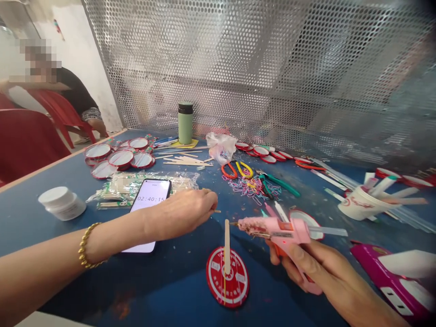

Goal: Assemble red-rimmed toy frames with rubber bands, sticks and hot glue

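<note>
My right hand (308,263) is wrapped round a pink hot glue gun (272,228) with a clear glue stick out of its back. Its nozzle points left, close to the upper end of a wooden craft stick (227,240). That stick lies across a round red disc (227,288) with white print, flat on the table. To the left of the nozzle, my left hand (190,209) is closed with its fingers bunched. A small tan tip shows beneath those fingers; what they hold, if anything, is hidden. My left forearm passes over a phone (151,193) showing a timer.
Paper clips (250,187), pliers (277,181) and loose craft sticks (187,160) lie beyond my hands. Round red-rimmed discs (121,157) are piled at left. A white jar (61,203), green bottle (185,123), cup of pens (361,204) and purple device (381,268) stand around. A person sits far left.
</note>
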The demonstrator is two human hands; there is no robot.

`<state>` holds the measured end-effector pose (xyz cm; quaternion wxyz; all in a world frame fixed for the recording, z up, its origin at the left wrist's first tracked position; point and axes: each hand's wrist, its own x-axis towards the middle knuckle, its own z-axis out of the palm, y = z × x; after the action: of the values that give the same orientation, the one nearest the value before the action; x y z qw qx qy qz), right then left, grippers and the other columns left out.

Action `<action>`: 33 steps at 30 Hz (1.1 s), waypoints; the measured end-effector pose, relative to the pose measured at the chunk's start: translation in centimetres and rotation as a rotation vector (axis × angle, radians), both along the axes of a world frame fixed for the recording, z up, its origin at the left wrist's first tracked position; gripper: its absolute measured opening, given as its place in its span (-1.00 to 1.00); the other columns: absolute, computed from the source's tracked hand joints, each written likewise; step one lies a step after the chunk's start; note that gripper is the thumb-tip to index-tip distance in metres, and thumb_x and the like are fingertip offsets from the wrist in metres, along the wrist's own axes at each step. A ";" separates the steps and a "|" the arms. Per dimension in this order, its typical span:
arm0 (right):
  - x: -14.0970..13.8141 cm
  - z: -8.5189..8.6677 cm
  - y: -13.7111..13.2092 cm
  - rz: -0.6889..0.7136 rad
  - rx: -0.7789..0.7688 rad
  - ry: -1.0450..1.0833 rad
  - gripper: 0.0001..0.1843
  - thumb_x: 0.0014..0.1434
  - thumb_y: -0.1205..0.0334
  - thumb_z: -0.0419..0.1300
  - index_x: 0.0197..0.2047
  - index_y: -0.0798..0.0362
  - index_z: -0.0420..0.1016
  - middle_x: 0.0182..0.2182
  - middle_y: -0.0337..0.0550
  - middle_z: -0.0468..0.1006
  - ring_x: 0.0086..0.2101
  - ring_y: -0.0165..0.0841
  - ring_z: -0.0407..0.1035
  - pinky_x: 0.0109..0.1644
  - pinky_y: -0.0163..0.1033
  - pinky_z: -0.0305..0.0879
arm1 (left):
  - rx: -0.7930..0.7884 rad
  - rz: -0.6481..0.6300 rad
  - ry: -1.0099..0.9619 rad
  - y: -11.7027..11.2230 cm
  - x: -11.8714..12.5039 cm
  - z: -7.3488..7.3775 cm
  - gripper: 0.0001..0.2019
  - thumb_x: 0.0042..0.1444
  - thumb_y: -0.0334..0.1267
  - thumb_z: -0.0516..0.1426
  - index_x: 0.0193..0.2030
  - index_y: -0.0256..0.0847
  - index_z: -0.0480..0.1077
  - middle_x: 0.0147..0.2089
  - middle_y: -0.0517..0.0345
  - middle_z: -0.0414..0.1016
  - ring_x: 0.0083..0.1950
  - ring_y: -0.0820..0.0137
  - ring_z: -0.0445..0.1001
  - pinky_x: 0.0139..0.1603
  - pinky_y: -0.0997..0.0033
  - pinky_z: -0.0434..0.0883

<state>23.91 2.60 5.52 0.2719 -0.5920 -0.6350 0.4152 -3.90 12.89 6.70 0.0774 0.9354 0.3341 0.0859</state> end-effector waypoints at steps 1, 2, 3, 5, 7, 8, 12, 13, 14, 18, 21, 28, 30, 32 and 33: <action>-0.1 0.0 0.0 -0.004 -0.007 -0.002 -0.43 0.30 -0.23 -0.02 -0.33 0.09 0.52 -0.64 -0.29 0.21 -0.58 -0.45 0.13 -0.53 -0.36 0.13 | -0.003 -0.001 -0.002 0.0 0.0 0.0 -0.81 0.34 -0.30 -0.08 -0.15 -0.27 0.32 -0.17 0.01 0.47 -0.19 0.34 0.46 -0.19 0.38 0.36; -0.1 0.0 0.0 -0.010 -0.011 -0.004 -0.43 0.29 -0.24 -0.02 -0.34 0.08 0.52 -0.64 -0.28 0.21 -0.58 -0.45 0.13 -0.54 -0.36 0.13 | -0.005 -0.005 -0.008 -0.1 0.0 0.0 -0.81 0.34 -0.30 -0.08 -0.15 -0.27 0.32 -0.18 0.01 0.47 -0.20 0.34 0.45 -0.19 0.38 0.36; -0.1 0.0 0.0 -0.016 -0.015 -0.008 -0.43 0.29 -0.25 -0.02 -0.34 0.08 0.53 -0.64 -0.28 0.21 -0.58 -0.45 0.13 -0.54 -0.36 0.13 | -0.006 -0.010 -0.013 -0.1 -0.1 -0.1 -0.82 0.34 -0.30 -0.08 -0.15 -0.27 0.32 -0.18 0.00 0.46 -0.21 0.35 0.45 -0.19 0.38 0.36; -0.1 -0.1 0.1 -0.025 -0.023 -0.017 -0.42 0.28 -0.26 -0.01 -0.34 0.07 0.53 -0.64 -0.27 0.21 -0.58 -0.44 0.13 -0.54 -0.35 0.14 | -0.010 -0.019 -0.012 -0.2 -0.1 -0.2 -0.82 0.33 -0.31 -0.07 -0.15 -0.27 0.33 -0.18 0.00 0.46 -0.22 0.35 0.45 -0.21 0.38 0.37; -0.1 -0.1 0.1 -0.026 -0.036 -0.026 -0.42 0.27 -0.27 -0.02 -0.33 0.06 0.52 -0.63 -0.26 0.22 -0.58 -0.43 0.13 -0.54 -0.35 0.15 | -0.008 -0.026 0.002 -0.3 -0.1 -0.2 -0.83 0.32 -0.32 -0.07 -0.15 -0.28 0.33 -0.19 -0.01 0.46 -0.23 0.35 0.45 -0.22 0.37 0.37; -0.1 -0.2 0.1 -0.021 -0.041 -0.029 -0.41 0.27 -0.28 -0.03 -0.33 0.06 0.52 -0.62 -0.26 0.23 -0.58 -0.43 0.13 -0.54 -0.35 0.15 | -0.006 -0.030 0.010 -0.4 0.0 -0.2 -0.82 0.32 -0.33 -0.07 -0.14 -0.28 0.34 -0.19 -0.01 0.46 -0.23 0.35 0.45 -0.22 0.37 0.38; 0.0 -0.4 0.3 -0.006 -0.040 -0.009 -0.41 0.28 -0.27 -0.03 -0.33 0.08 0.51 -0.62 -0.25 0.25 -0.58 -0.44 0.14 -0.54 -0.35 0.14 | -0.002 -0.033 0.030 -0.6 0.2 -0.1 -0.81 0.33 -0.32 -0.08 -0.13 -0.28 0.34 -0.18 -0.01 0.46 -0.23 0.34 0.45 -0.22 0.37 0.38; 0.0 -0.5 0.3 -0.007 -0.036 -0.001 -0.42 0.28 -0.25 -0.02 -0.33 0.08 0.51 -0.62 -0.25 0.25 -0.58 -0.44 0.14 -0.54 -0.35 0.14 | -0.001 -0.030 0.035 -0.6 0.2 0.0 -0.80 0.33 -0.32 -0.08 -0.13 -0.28 0.34 -0.18 -0.01 0.46 -0.23 0.35 0.45 -0.22 0.37 0.38; 0.0 -0.5 0.3 -0.008 -0.031 0.005 -0.43 0.29 -0.24 -0.02 -0.33 0.09 0.52 -0.62 -0.26 0.25 -0.58 -0.45 0.14 -0.53 -0.36 0.15 | 0.001 -0.028 0.044 -0.7 0.2 0.0 -0.80 0.34 -0.31 -0.08 -0.12 -0.29 0.34 -0.17 -0.01 0.46 -0.24 0.35 0.45 -0.22 0.37 0.38; 0.0 -0.6 0.4 0.000 -0.035 0.014 -0.43 0.31 -0.23 -0.03 -0.31 0.10 0.52 -0.61 -0.26 0.24 -0.57 -0.45 0.14 -0.52 -0.35 0.15 | 0.016 -0.031 0.070 -0.8 0.3 0.3 -0.78 0.35 -0.30 -0.10 -0.13 -0.29 0.34 -0.17 -0.01 0.47 -0.24 0.34 0.45 -0.23 0.36 0.37; -0.1 -0.5 0.4 0.010 -0.046 0.013 -0.43 0.30 -0.23 -0.03 -0.31 0.09 0.51 -0.60 -0.26 0.25 -0.56 -0.46 0.14 -0.52 -0.35 0.13 | 0.018 -0.033 0.090 -0.9 0.4 0.5 -0.78 0.35 -0.31 -0.11 -0.13 -0.28 0.33 -0.17 -0.01 0.47 -0.23 0.33 0.46 -0.21 0.35 0.37; -0.2 -0.4 0.4 -0.023 -0.083 -0.032 -0.38 0.29 -0.29 -0.06 -0.35 0.08 0.49 -0.60 -0.27 0.23 -0.56 -0.44 0.13 -0.51 -0.34 0.10 | 0.049 -0.033 0.106 -0.8 0.6 0.2 -0.77 0.36 -0.29 -0.12 -0.11 -0.28 0.33 -0.16 -0.01 0.48 -0.22 0.31 0.47 -0.24 0.35 0.37; -0.2 -0.4 0.4 -0.027 -0.085 -0.043 -0.37 0.28 -0.30 -0.07 -0.36 0.08 0.49 -0.60 -0.27 0.23 -0.55 -0.44 0.13 -0.51 -0.34 0.10 | 0.047 -0.029 0.107 -0.8 0.5 0.1 -0.76 0.36 -0.29 -0.13 -0.12 -0.28 0.33 -0.17 -0.02 0.48 -0.22 0.30 0.47 -0.24 0.34 0.37; -0.2 -0.5 0.4 -0.029 -0.081 -0.042 -0.36 0.26 -0.32 -0.06 -0.36 0.09 0.49 -0.60 -0.26 0.23 -0.56 -0.44 0.13 -0.52 -0.34 0.10 | 0.049 -0.038 0.104 -0.8 0.5 0.1 -0.76 0.36 -0.30 -0.13 -0.13 -0.28 0.33 -0.17 -0.01 0.48 -0.24 0.30 0.47 -0.24 0.33 0.38; -0.1 -0.5 0.4 -0.031 -0.081 -0.040 -0.36 0.26 -0.33 -0.06 -0.35 0.09 0.49 -0.60 -0.26 0.24 -0.56 -0.44 0.13 -0.52 -0.34 0.10 | 0.051 -0.045 0.101 -0.8 0.5 0.2 -0.77 0.36 -0.30 -0.13 -0.13 -0.28 0.33 -0.18 -0.01 0.48 -0.24 0.31 0.47 -0.25 0.33 0.38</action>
<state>23.79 3.00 5.02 0.2417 -0.6204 -0.6137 0.4243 -3.41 12.06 6.86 0.0387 0.9475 0.3143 0.0452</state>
